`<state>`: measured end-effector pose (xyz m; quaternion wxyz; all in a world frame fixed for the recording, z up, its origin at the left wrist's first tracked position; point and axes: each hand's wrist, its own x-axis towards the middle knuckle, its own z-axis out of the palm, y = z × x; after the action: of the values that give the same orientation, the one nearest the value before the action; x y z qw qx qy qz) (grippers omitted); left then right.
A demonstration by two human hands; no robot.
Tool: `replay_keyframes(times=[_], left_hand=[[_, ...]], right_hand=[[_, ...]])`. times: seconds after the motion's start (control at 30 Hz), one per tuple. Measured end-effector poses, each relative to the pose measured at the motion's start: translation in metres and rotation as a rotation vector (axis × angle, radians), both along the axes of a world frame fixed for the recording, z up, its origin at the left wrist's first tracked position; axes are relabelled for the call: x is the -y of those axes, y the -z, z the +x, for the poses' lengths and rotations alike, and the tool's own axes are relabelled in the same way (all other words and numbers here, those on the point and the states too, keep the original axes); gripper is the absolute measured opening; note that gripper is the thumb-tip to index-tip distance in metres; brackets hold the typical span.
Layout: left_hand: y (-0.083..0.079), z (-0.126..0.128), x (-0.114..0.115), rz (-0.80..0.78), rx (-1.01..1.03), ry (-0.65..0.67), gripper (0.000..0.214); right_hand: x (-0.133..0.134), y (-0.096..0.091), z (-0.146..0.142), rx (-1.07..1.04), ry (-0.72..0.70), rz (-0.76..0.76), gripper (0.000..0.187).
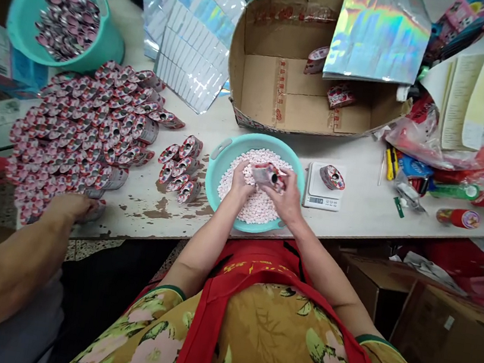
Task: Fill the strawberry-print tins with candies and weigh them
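Observation:
Over a turquoise basin point(211, 184) of small white pellets point(260, 211), my right hand point(287, 197) grips a small red-and-white printed container point(265, 174). A dark round mouth shows at its near end. My left hand point(241, 180) is curled beside the container, with a few white pellets at its fingers. Just right of the basin, a similar printed container point(332, 177) rests on a white digital scale point(322, 202). Several more printed containers point(186, 166) stand to the left of the basin, their holes facing up.
A co-worker's hand point(71, 205) reaches to a large cluster of printed containers point(84, 117) at the left. Behind it stands a turquoise bucket point(112, 46) of pinkish, shiny pieces. An open cardboard box point(259, 88) sits at the back, partly under silvery sheets point(380, 32). Tools and packets lie right.

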<state>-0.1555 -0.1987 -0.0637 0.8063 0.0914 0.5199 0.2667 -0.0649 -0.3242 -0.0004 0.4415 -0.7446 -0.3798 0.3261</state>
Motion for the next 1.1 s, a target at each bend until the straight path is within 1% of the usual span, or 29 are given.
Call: replay_keyframes(times=[0.07, 0.1, 0.17, 0.23, 0.3, 0.37, 0.4, 0.47, 0.53, 0.63, 0.77, 0.93, 1.1], left_hand=[[-0.010, -0.010, -0.002, -0.091, 0.023, -0.054, 0.014], [-0.018, -0.015, -0.003, -0.103, 0.051, -0.052, 0.014], [-0.038, -0.024, -0.003, -0.056, 0.129, -0.004, 0.019], [-0.061, -0.027, 0.000, 0.051, 0.204, 0.018, 0.024], [-0.080, -0.023, 0.005, 0.199, 0.222, 0.003, 0.026], [-0.091, -0.014, 0.011, 0.341, 0.207, -0.039, 0.025], [-0.092, -0.009, 0.015, 0.401, 0.199, -0.066, 0.024], [-0.089, 0.000, 0.020, 0.483, 0.188, -0.122, 0.025], [-0.082, 0.006, 0.023, 0.519, 0.168, -0.162, 0.026], [-0.074, 0.008, 0.023, 0.541, 0.092, -0.213, 0.028], [-0.073, 0.008, 0.016, 0.520, 0.002, -0.196, 0.036], [-0.070, 0.010, 0.012, 0.505, -0.022, -0.188, 0.043], [-0.070, 0.010, 0.012, 0.534, -0.032, -0.205, 0.044]], right_hand=[[0.005, -0.001, 0.020, -0.031, 0.091, 0.040, 0.058], [0.005, -0.001, 0.028, -0.040, 0.130, 0.063, 0.056], [0.003, 0.003, 0.036, -0.063, 0.174, 0.096, 0.054], [-0.002, 0.008, 0.032, -0.074, 0.137, 0.093, 0.052], [-0.007, 0.011, 0.020, -0.057, 0.034, 0.062, 0.049], [-0.012, 0.012, 0.007, -0.006, -0.053, 0.023, 0.044], [-0.014, 0.011, 0.001, 0.034, -0.077, 0.000, 0.041], [-0.017, 0.007, -0.007, 0.120, -0.095, -0.062, 0.036], [-0.021, 0.000, -0.012, 0.184, -0.103, -0.144, 0.035], [-0.025, -0.009, -0.015, 0.254, -0.130, -0.235, 0.037], [-0.030, -0.015, -0.018, 0.292, -0.149, -0.300, 0.038], [-0.033, -0.015, -0.018, 0.346, -0.143, -0.347, 0.029], [-0.033, -0.018, -0.017, 0.354, -0.130, -0.354, 0.038]])
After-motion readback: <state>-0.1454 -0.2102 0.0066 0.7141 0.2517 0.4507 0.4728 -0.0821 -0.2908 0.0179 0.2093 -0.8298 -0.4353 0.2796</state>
